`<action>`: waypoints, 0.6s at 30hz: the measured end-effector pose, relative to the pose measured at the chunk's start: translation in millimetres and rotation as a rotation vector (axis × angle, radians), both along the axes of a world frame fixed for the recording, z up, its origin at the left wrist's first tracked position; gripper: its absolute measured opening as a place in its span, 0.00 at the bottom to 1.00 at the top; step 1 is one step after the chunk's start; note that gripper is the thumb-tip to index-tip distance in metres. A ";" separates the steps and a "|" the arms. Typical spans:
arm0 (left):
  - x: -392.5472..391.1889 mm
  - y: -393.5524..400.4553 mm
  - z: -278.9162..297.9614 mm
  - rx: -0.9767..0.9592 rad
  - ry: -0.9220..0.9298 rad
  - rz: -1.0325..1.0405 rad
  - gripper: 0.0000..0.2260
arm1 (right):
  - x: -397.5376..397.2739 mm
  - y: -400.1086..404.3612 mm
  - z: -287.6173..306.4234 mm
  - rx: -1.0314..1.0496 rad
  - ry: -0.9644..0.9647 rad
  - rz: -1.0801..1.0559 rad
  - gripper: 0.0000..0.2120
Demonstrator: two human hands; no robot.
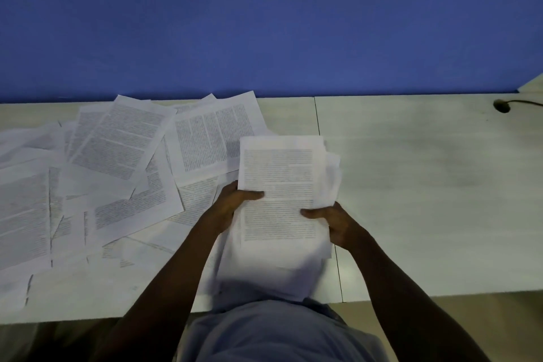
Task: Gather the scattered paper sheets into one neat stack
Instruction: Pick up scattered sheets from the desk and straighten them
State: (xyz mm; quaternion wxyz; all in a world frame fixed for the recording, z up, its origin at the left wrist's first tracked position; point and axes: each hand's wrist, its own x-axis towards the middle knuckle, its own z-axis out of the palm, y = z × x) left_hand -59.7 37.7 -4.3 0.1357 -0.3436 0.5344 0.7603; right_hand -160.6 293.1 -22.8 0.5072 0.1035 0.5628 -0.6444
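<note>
1. Nearest the camera, the person's pale shirt (279,332) fills the bottom edge; both bare forearms reach forward from it over the surface (426,185).
2. Landmark: the held stack (279,200), a bundle of printed sheets lifted in front of the person, its lower part blurred.
3. Left hand (235,206) is closed on the stack's left edge, thumb lying across the top sheet. Right hand (332,223) is closed on the stack's right edge, thumb likewise on top.
4. Alignment: poor. Several sheets jut out at the stack's upper right corner and along its lower edge; edges are not flush.
5. Loose sheets (117,170) lie left of the stack and beyond its far left corner, overlapping one another at mixed angles on the surface. Right of the stack the surface carries no paper; a cable port (502,106) sits far to the right near the blue wall (264,23).
6. Handling judgement: sheets are light, thin and limp, and slide readily over each other. A bundle bows if held at one end only.
7. Hold judgement: grip both long edges near mid-length, as here. Single loose sheets are best lifted by a corner or free edge, where overlap leaves one raised.
8. Task status: well short of done; many sheets remain ungathered.
</note>
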 end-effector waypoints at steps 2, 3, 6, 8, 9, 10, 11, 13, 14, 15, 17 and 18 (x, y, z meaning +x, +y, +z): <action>4.5 -4.8 -0.6 -0.029 0.019 -0.178 0.25 | -1.5 0.3 6.5 -0.106 -0.075 0.035 0.26; 4.5 -5.8 0.0 -0.040 0.035 -0.267 0.24 | -2.0 -2.2 7.4 -0.125 -0.066 0.055 0.26; -1.7 -8.9 5.5 -0.164 0.023 -0.154 0.21 | -1.2 -23.4 10.3 -0.054 0.034 0.002 0.25; -5.3 -18.3 7.8 -0.323 -0.027 0.031 0.19 | 0.8 -40.0 10.4 0.053 0.075 -0.039 0.23; -5.8 -24.3 11.3 -0.385 -0.027 0.023 0.21 | 2.4 -47.6 9.8 0.075 0.089 -0.015 0.22; -6.6 -30.9 13.5 -0.426 -0.019 -0.029 0.23 | 4.4 -55.3 8.8 0.081 0.096 0.011 0.22; -6.9 -38.2 17.1 -0.455 -0.024 -0.094 0.25 | 6.1 -63.5 8.0 0.076 0.088 0.013 0.22; -11.5 -55.8 24.8 -0.532 -0.043 -0.153 0.25 | 10.5 -83.1 8.7 0.042 0.039 -0.052 0.24; -15.9 -66.9 26.7 -0.591 -0.061 -0.190 0.26 | 14.1 -94.1 10.9 0.030 0.016 -0.103 0.27; -22.5 -78.2 30.6 -0.662 -0.106 -0.254 0.27 | 17.0 -107.3 10.8 0.024 -0.002 -0.159 0.30; -41.0 -99.2 34.7 -0.825 -0.199 -0.399 0.28 | 21.4 -132.7 8.5 0.087 -0.048 -0.312 0.32; -52.6 -111.6 36.0 -0.904 -0.214 -0.441 0.28 | 22.5 -148.6 9.0 0.159 -0.068 -0.380 0.25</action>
